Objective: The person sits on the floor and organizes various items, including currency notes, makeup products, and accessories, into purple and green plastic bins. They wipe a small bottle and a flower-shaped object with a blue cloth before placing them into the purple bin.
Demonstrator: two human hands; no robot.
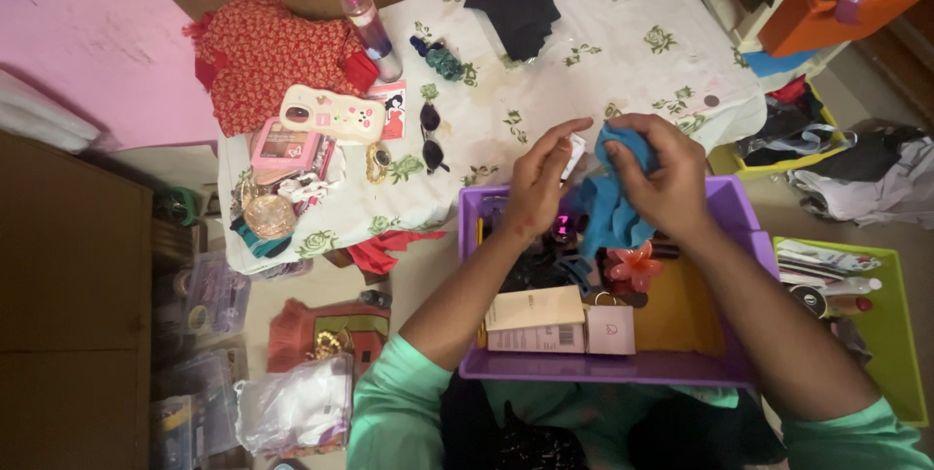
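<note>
Left hand pinches white tube; right hand grips blue cloth (above purple bin).

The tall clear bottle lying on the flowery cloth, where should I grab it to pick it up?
Grab the tall clear bottle around the middle of its body, fingers coming down from above and closing across its width. It lies on its side on the cloth, so its round sides are free. The red patterned fabric crowds its left, so coming from the right is probably easier.
</note>
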